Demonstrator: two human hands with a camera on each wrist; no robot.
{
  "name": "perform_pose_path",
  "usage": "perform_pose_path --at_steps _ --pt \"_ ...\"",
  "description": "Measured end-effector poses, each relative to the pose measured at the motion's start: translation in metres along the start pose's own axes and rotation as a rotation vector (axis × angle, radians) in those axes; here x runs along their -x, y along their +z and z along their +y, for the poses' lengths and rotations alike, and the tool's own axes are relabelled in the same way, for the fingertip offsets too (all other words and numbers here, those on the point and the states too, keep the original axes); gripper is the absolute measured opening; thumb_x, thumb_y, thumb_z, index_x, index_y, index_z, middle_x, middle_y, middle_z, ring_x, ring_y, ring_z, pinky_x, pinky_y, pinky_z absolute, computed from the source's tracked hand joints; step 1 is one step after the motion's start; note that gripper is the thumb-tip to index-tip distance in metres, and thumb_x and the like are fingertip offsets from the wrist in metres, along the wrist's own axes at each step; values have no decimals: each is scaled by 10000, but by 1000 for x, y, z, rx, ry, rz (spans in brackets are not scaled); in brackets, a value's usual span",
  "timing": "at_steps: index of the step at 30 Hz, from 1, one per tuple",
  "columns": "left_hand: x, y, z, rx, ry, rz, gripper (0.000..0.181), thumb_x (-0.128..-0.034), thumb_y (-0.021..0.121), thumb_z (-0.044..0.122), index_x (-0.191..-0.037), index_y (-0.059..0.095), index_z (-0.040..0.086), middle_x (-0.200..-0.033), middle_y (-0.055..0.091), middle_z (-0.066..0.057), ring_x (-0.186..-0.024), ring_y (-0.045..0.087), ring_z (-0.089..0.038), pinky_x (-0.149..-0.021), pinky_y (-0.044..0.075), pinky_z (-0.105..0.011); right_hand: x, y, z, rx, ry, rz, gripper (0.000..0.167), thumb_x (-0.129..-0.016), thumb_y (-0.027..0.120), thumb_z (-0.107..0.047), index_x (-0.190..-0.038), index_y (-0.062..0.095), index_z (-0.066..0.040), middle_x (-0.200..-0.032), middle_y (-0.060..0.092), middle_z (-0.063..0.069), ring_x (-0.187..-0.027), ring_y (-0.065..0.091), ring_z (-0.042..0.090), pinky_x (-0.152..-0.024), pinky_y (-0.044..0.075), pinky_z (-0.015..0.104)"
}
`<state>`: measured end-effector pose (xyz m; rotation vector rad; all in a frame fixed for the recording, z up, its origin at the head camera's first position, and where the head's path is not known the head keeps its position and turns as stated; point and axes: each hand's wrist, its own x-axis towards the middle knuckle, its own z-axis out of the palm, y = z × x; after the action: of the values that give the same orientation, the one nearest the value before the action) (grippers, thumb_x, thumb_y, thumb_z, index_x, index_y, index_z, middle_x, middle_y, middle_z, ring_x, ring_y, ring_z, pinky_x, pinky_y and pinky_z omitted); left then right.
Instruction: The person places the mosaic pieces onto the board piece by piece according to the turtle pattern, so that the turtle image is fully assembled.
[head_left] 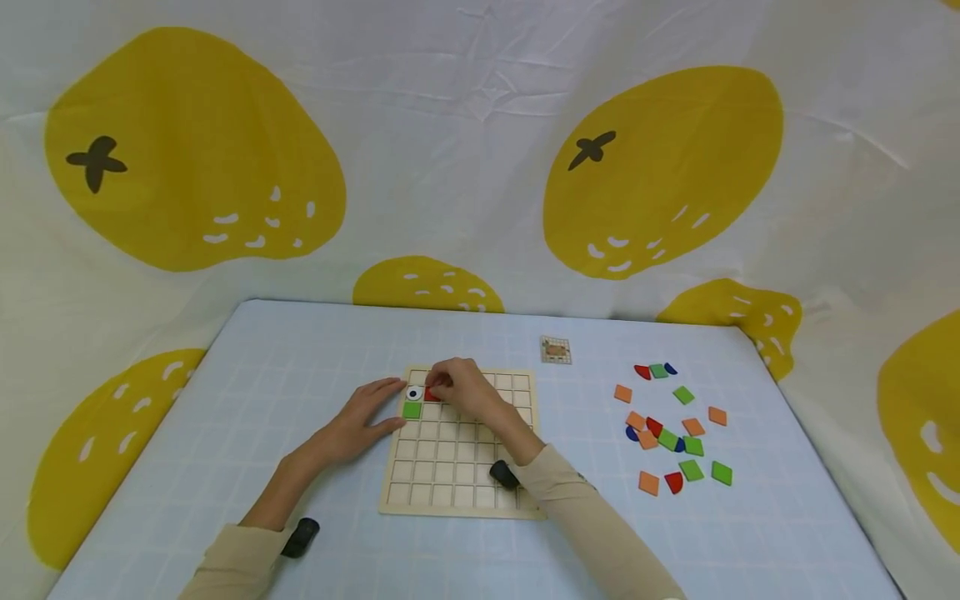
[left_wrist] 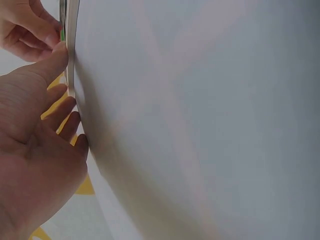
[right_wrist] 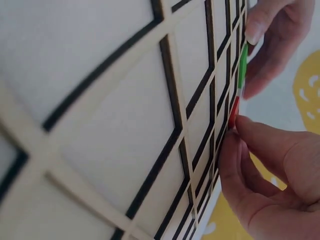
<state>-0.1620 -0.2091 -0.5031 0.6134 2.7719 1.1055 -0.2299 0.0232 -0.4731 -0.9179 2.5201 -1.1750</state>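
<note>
A pale wooden grid board (head_left: pixel 444 474) lies flat on the table. At its left edge my left hand (head_left: pixel 351 423) rests with fairly straight fingers, thumb and fingertips against the rim. My right hand (head_left: pixel 468 392) reaches over the upper left cells, where thumb and index finger pinch a red tile (head_left: pixel 431 395). The right wrist view shows those fingertips on the red tile (right_wrist: pixel 233 112) low at the board. Beside it sits a white tile with a dark dot (head_left: pixel 414 393), and a green tile (head_left: pixel 412 410) fills the cell below that one.
Right of the board, loose orange tiles (head_left: pixel 648 482), green tiles (head_left: pixel 722 473), red quarter-round pieces (head_left: pixel 674 482) and blue pieces (head_left: pixel 671 368) are scattered, some overlapping. A small picture card (head_left: pixel 556 350) lies beyond the board's upper right corner. A lemon-patterned cloth (head_left: pixel 480 167) hangs behind the table.
</note>
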Motion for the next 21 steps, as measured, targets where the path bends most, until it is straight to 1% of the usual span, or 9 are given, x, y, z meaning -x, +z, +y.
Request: perform_pose_path --at_steps 5,11,17,21 --pt "0 0 0 5 -17 -5 651 -1007 686 229 -1553 411 7 -1597 362 -239 -1481 270 -458 -1171 262 -658 0 1 1 -10 5 5 88 -972 677 16 -1038 734 24 -958 732 108 -866 679 168 -774 549 233" --pt "0 0 0 7 -20 -1 651 -1002 693 233 -1551 419 14 -1594 370 -236 -1479 276 -457 -1171 265 -656 5 -2 0 -4 6 8 120 -999 649 -15 -1083 720 33 -996 727 124 -912 688 215 -811 559 270" --pt "0 0 0 2 -12 4 646 -997 700 228 -1542 429 9 -1582 386 -236 -1472 290 -461 -1168 273 -655 14 -8 3 23 3 20 146 -1025 628 -69 -1109 715 15 -1029 717 101 -937 681 213 -839 558 287" --pt "1 0 0 1 -5 3 640 -1005 688 223 -1544 422 2 -1585 378 -239 -1472 287 -464 -1169 267 -655 23 -15 5 26 -18 55 154 -1018 630 -46 -1116 712 40 -1022 716 113 -931 683 229 -834 567 304"
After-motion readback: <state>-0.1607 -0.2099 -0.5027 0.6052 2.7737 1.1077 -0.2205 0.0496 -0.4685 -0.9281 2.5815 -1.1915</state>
